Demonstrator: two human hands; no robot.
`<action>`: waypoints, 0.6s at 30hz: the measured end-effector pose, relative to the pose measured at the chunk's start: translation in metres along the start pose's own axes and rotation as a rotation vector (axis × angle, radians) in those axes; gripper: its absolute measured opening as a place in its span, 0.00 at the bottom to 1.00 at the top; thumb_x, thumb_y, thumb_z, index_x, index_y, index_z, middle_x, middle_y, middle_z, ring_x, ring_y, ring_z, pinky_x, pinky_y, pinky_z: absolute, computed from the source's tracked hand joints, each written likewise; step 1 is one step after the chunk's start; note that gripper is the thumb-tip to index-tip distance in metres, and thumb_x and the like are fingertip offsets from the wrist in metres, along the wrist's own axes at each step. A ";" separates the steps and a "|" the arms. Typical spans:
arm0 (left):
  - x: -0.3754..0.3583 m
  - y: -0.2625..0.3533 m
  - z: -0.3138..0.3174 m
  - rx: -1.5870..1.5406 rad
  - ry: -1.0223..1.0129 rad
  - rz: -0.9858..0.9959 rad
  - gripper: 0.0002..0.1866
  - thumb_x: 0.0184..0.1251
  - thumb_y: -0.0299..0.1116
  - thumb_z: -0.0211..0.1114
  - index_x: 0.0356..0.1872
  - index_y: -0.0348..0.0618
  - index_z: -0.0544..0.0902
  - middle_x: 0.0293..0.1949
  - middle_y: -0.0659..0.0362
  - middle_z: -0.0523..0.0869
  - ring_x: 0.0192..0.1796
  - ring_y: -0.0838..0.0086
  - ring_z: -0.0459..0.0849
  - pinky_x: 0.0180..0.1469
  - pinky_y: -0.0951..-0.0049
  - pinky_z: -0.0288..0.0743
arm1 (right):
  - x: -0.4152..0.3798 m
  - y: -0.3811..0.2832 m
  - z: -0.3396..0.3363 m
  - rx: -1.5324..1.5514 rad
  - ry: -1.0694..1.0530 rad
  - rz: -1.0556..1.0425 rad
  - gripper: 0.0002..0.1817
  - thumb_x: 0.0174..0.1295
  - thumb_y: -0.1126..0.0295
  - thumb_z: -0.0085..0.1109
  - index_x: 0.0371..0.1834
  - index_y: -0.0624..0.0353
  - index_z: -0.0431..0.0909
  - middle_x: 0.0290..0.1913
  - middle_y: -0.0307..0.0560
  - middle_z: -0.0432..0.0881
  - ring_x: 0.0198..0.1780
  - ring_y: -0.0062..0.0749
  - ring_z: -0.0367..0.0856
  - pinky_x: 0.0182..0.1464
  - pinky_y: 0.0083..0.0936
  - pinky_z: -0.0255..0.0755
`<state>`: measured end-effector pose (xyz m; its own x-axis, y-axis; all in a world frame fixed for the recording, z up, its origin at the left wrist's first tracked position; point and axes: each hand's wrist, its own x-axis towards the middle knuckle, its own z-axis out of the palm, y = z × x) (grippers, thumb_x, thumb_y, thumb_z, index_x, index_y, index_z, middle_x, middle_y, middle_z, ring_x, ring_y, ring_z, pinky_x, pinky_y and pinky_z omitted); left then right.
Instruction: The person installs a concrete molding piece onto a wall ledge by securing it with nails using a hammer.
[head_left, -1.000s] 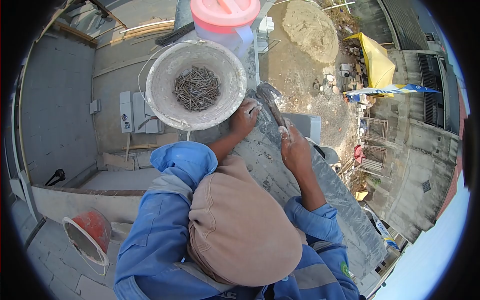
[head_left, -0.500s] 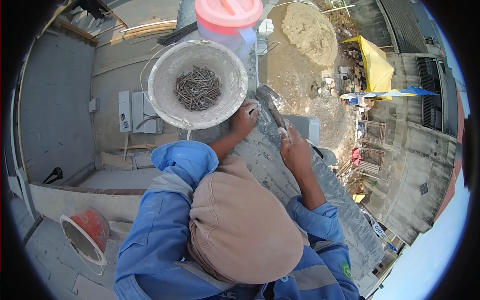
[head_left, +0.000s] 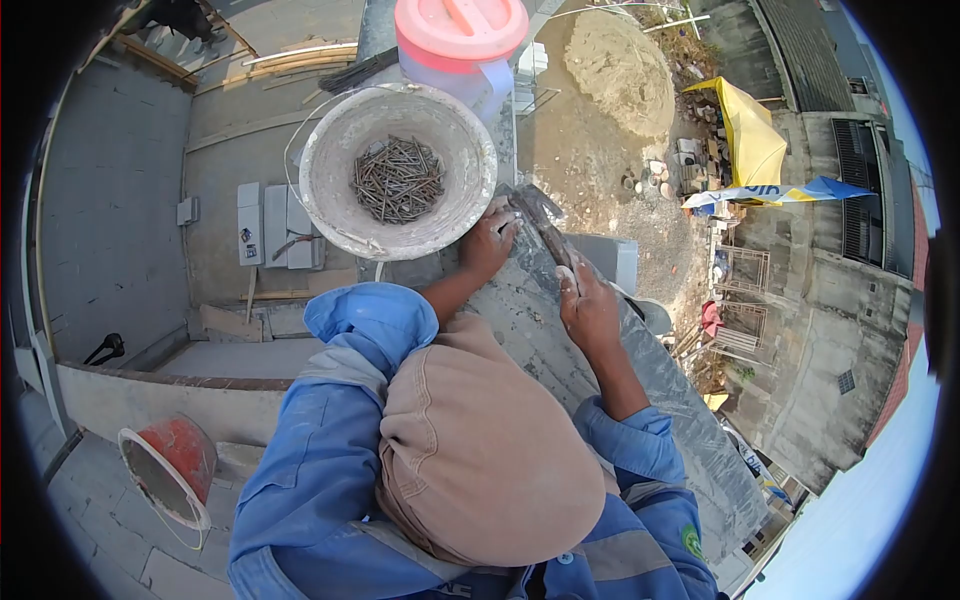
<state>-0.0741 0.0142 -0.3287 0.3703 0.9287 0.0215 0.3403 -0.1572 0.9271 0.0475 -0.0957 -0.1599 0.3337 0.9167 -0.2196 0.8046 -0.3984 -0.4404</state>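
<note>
My right hand (head_left: 588,308) is wrapped round the handle of a hammer (head_left: 546,232), whose head lies low over the outer side of the grey wall top (head_left: 535,335). Close to the hammer head, my left hand (head_left: 487,243) rests at the wall top with its fingers curled together. Whatever those fingers pinch is too small to make out. Just beyond my left hand stands a cement-smeared bucket (head_left: 320,190) with a heap of nails (head_left: 398,180) inside.
A pink-lidded plastic jug (head_left: 462,30) stands behind the bucket. Below on the left are a red bucket (head_left: 180,450) lying tilted and pale blocks (head_left: 250,225). The wall drops on the right to ground with a sand pile (head_left: 620,75) and a yellow tarp (head_left: 750,135).
The hammer head has shifted slightly down and left, nearer my left hand, and my right hand has tilted a little. My left hand stays in nearly the same place.
</note>
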 end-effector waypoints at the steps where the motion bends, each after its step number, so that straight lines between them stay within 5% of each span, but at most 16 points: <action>1: 0.000 -0.001 0.002 -0.002 0.015 0.008 0.09 0.60 0.29 0.70 0.40 0.39 0.87 0.57 0.52 0.83 0.61 0.54 0.79 0.66 0.59 0.69 | 0.001 0.002 0.002 -0.005 0.007 -0.015 0.19 0.70 0.66 0.56 0.61 0.60 0.75 0.40 0.69 0.84 0.42 0.65 0.84 0.44 0.47 0.77; 3: 0.001 -0.002 0.001 -0.002 0.130 0.168 0.10 0.59 0.29 0.70 0.41 0.39 0.87 0.59 0.51 0.82 0.61 0.54 0.79 0.66 0.59 0.69 | 0.002 -0.001 0.006 -0.095 -0.069 0.117 0.18 0.71 0.64 0.55 0.61 0.59 0.75 0.36 0.67 0.84 0.38 0.67 0.83 0.40 0.51 0.76; 7: 0.000 -0.004 0.004 0.006 0.072 0.057 0.11 0.59 0.30 0.71 0.42 0.39 0.88 0.60 0.50 0.81 0.64 0.54 0.77 0.67 0.57 0.69 | -0.003 -0.023 -0.018 0.127 0.077 0.017 0.19 0.71 0.62 0.55 0.60 0.60 0.76 0.38 0.67 0.84 0.40 0.66 0.83 0.40 0.49 0.76; 9: 0.000 -0.006 0.002 -0.029 0.035 0.105 0.20 0.58 0.35 0.74 0.50 0.38 0.85 0.63 0.49 0.77 0.68 0.52 0.73 0.70 0.54 0.65 | -0.004 -0.032 -0.036 0.156 0.166 -0.085 0.18 0.71 0.64 0.54 0.59 0.62 0.76 0.38 0.66 0.85 0.39 0.65 0.84 0.40 0.48 0.76; 14: -0.005 0.013 -0.009 0.437 -0.095 0.182 0.46 0.57 0.54 0.72 0.70 0.32 0.67 0.73 0.44 0.64 0.76 0.50 0.61 0.77 0.53 0.54 | -0.020 -0.037 -0.063 0.280 0.248 -0.258 0.19 0.71 0.69 0.49 0.57 0.73 0.76 0.41 0.65 0.84 0.34 0.55 0.85 0.39 0.38 0.77; 17: -0.007 0.013 -0.010 0.448 -0.152 0.125 0.51 0.57 0.57 0.70 0.74 0.33 0.61 0.74 0.43 0.64 0.78 0.51 0.57 0.78 0.53 0.50 | -0.011 -0.023 -0.034 0.235 0.452 -0.535 0.19 0.70 0.69 0.49 0.58 0.72 0.76 0.41 0.63 0.84 0.33 0.54 0.86 0.37 0.38 0.77; 18: -0.007 0.015 -0.012 0.447 -0.151 0.117 0.51 0.57 0.57 0.70 0.74 0.33 0.61 0.74 0.43 0.64 0.78 0.51 0.57 0.78 0.53 0.50 | -0.014 -0.015 -0.027 0.176 0.340 -0.446 0.18 0.71 0.67 0.51 0.55 0.71 0.77 0.39 0.68 0.84 0.35 0.59 0.86 0.37 0.43 0.77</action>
<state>-0.0821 0.0099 -0.3102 0.5381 0.8423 0.0306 0.6145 -0.4169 0.6697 0.0444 -0.1013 -0.1266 0.1437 0.9433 0.2993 0.8198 0.0560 -0.5700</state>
